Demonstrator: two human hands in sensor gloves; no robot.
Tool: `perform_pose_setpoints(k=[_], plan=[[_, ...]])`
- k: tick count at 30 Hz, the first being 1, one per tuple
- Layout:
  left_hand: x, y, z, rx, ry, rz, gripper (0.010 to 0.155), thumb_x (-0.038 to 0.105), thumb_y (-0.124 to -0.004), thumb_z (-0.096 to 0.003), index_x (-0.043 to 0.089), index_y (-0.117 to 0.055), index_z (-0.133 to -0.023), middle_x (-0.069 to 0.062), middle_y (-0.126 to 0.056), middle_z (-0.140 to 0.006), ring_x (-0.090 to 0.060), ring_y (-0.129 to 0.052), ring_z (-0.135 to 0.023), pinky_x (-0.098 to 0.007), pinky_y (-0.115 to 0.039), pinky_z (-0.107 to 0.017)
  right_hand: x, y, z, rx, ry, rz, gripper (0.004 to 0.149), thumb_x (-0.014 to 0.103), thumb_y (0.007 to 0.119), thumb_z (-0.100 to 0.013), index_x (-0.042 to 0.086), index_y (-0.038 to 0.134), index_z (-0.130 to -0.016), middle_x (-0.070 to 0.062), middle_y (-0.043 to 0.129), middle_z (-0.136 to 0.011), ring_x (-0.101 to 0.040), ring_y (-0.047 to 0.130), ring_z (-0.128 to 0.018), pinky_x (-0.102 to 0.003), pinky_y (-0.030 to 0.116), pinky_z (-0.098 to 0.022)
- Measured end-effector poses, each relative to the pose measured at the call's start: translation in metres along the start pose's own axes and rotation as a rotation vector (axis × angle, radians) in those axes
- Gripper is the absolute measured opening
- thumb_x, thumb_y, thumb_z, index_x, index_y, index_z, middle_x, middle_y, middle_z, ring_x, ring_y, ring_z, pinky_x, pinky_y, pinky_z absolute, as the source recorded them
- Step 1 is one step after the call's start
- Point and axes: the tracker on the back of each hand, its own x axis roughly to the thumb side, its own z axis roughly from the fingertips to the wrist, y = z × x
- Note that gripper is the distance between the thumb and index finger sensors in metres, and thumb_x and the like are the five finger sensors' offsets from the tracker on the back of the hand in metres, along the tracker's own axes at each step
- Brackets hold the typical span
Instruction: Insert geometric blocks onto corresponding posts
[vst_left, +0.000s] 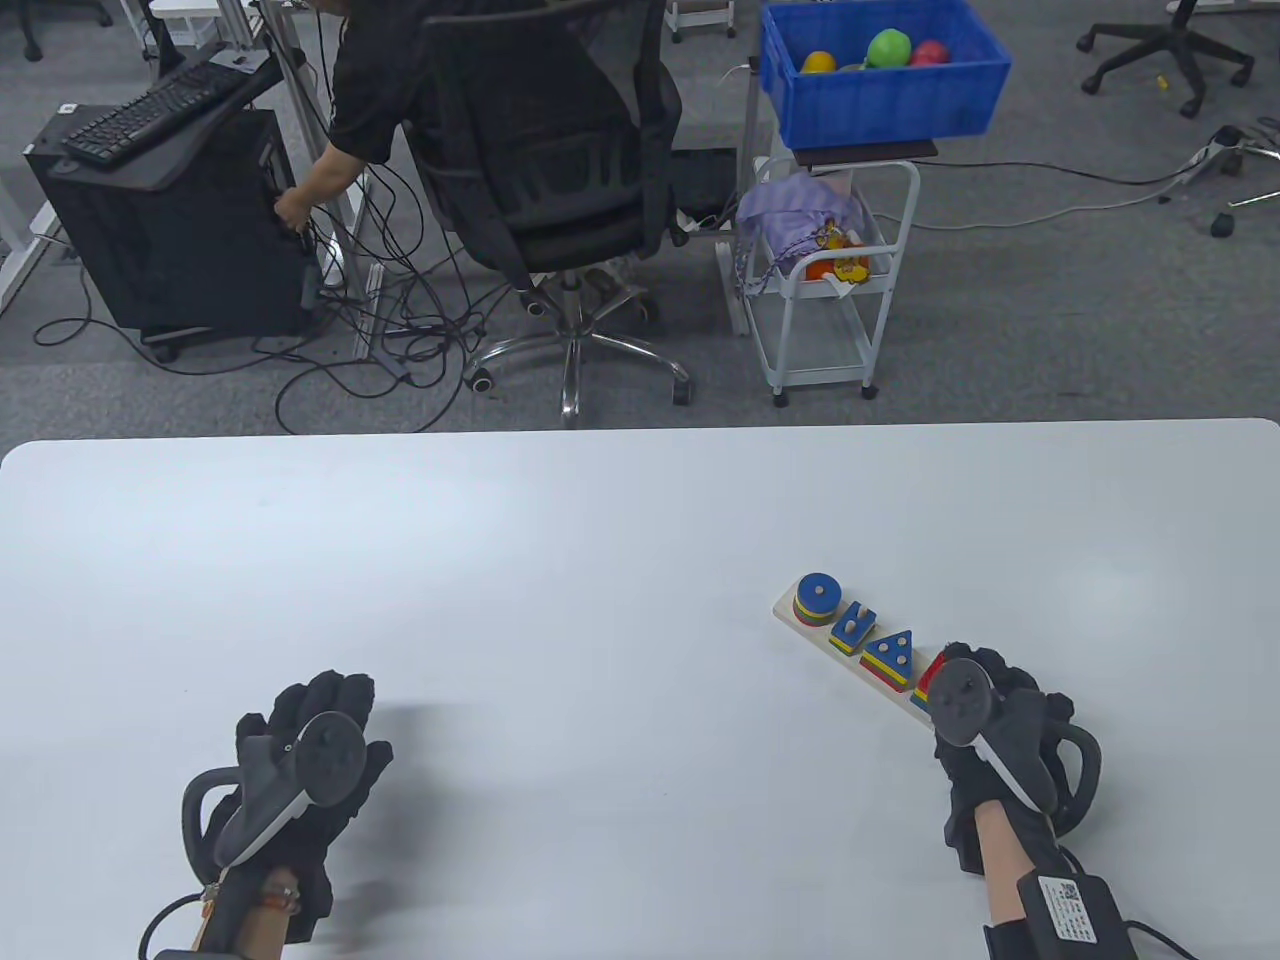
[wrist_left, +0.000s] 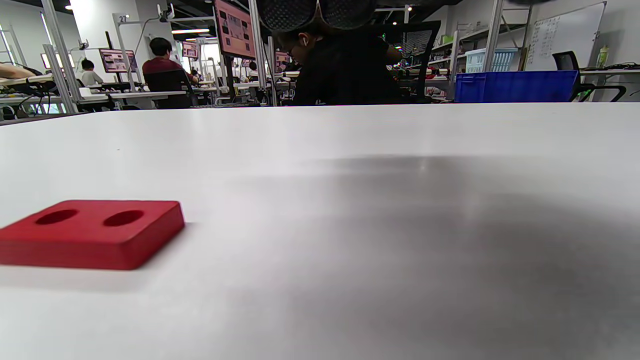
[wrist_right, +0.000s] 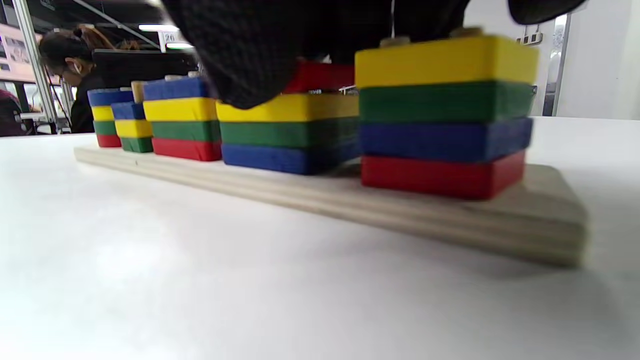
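Observation:
A wooden base (vst_left: 800, 620) lies at the right of the table with several stacks of coloured blocks on its posts: a round stack (vst_left: 817, 598), a rectangular one (vst_left: 855, 625) and a triangular one (vst_left: 890, 655). My right hand (vst_left: 975, 672) covers the near end of the base. In the right wrist view its fingers (wrist_right: 250, 60) hold a red block (wrist_right: 320, 75) on top of a blue, green and yellow stack, beside a yellow-topped stack (wrist_right: 445, 115). My left hand (vst_left: 335, 705) lies spread on the table at the lower left. A red two-hole block (wrist_left: 95, 232) lies flat near it.
The white table (vst_left: 600, 520) stretches wide between the hands and to its far edge. Beyond that edge stand an office chair (vst_left: 560, 170) and a white cart (vst_left: 830, 290) with a blue bin (vst_left: 880, 100).

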Motion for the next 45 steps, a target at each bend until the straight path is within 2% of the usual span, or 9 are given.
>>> perform_pose_setpoints(k=[4,8,14,17,20,28,33,39,45], plan=[[-0.007,0.004,0.0,-0.002,0.021,0.042,0.071,0.061,-0.063,-0.0492,0.039,-0.039,-0.112,0.005,-0.042,-0.125,-0.028,-0.05,-0.118,-0.063,-0.041,-0.082,0.015,-0.009,0.009,-0.065,-0.073,-0.04,0.064,0.035,0.082,-0.045,0.016,0.059,-0.102,-0.019,0.062,-0.106,-0.048,0.067,-0.094,-0.075,0.053,-0.063],[-0.021,0.009,0.001,-0.011,0.058,0.091,0.07,0.061,-0.064,-0.049,0.039,-0.042,-0.112,0.005,-0.045,-0.125,-0.028,-0.053,-0.117,-0.063,-0.043,-0.082,0.048,-0.014,0.026,-0.083,-0.223,-0.018,0.067,0.039,0.079,-0.046,0.015,0.054,-0.103,-0.019,0.063,-0.106,-0.047,0.071,-0.092,-0.073,0.057,-0.062],[-0.048,0.015,0.003,-0.043,0.158,0.143,0.069,0.059,-0.07,-0.0483,0.038,-0.048,-0.111,0.005,-0.053,-0.124,-0.027,-0.061,-0.115,-0.062,-0.047,-0.081,0.096,-0.008,0.05,-0.031,-0.422,0.044,0.069,0.042,0.077,-0.046,0.015,0.051,-0.104,-0.019,0.062,-0.106,-0.046,0.072,-0.092,-0.073,0.058,-0.061],[-0.064,0.014,0.003,-0.136,0.265,0.104,0.066,0.057,-0.074,-0.0475,0.035,-0.058,-0.108,0.004,-0.072,-0.113,-0.026,-0.078,-0.104,-0.059,-0.053,-0.08,0.11,-0.005,0.06,0.0,-0.489,0.092,0.069,0.042,0.077,-0.046,0.015,0.051,-0.104,-0.019,0.062,-0.106,-0.046,0.072,-0.092,-0.072,0.058,-0.062],[-0.075,0.006,0.002,-0.247,0.384,0.034,0.069,0.056,-0.077,-0.047,0.034,-0.057,-0.109,0.003,-0.071,-0.114,-0.027,-0.078,-0.103,-0.057,-0.055,-0.079,0.116,-0.001,0.066,0.026,-0.523,0.094,0.069,0.043,0.076,-0.047,0.015,0.05,-0.105,-0.019,0.062,-0.106,-0.046,0.072,-0.092,-0.072,0.058,-0.062],[-0.064,-0.021,-0.006,-0.451,0.473,-0.15,0.074,0.059,-0.078,-0.0453,0.035,-0.054,-0.11,0.003,-0.066,-0.117,-0.027,-0.079,-0.103,-0.056,-0.058,-0.078,0.118,0.001,0.067,0.041,-0.532,0.102,0.068,0.043,0.076,-0.047,0.015,0.051,-0.104,-0.019,0.062,-0.106,-0.046,0.073,-0.091,-0.072,0.059,-0.061],[-0.058,-0.023,-0.007,-0.444,0.455,-0.165,0.074,0.059,-0.078,-0.0455,0.036,-0.052,-0.111,0.003,-0.06,-0.121,-0.029,-0.076,-0.105,-0.057,-0.056,-0.079,0.119,0.0,0.068,0.041,-0.535,0.108,0.068,0.043,0.075,-0.047,0.016,0.051,-0.104,-0.019,0.062,-0.106,-0.046,0.073,-0.091,-0.072,0.058,-0.061],[-0.056,-0.027,-0.009,-0.508,0.403,-0.157,0.076,0.046,-0.088,-0.0437,0.036,-0.051,-0.11,0.004,-0.053,-0.122,-0.024,-0.073,-0.108,-0.057,-0.052,-0.082,0.12,0.0,0.069,0.049,-0.544,0.118,0.068,0.043,0.075,-0.047,0.016,0.051,-0.104,-0.019,0.062,-0.106,-0.046,0.073,-0.091,-0.072,0.059,-0.061],[-0.048,-0.032,-0.014,-0.347,0.354,-0.284,0.061,0.038,-0.088,-0.0437,0.033,-0.065,-0.1,0.004,-0.075,-0.105,-0.017,-0.088,-0.093,-0.05,-0.06,-0.08,0.121,0.0,0.07,0.053,-0.55,0.121,0.068,0.043,0.075,-0.047,0.016,0.051,-0.104,-0.019,0.063,-0.106,-0.045,0.074,-0.091,-0.072,0.059,-0.061]])
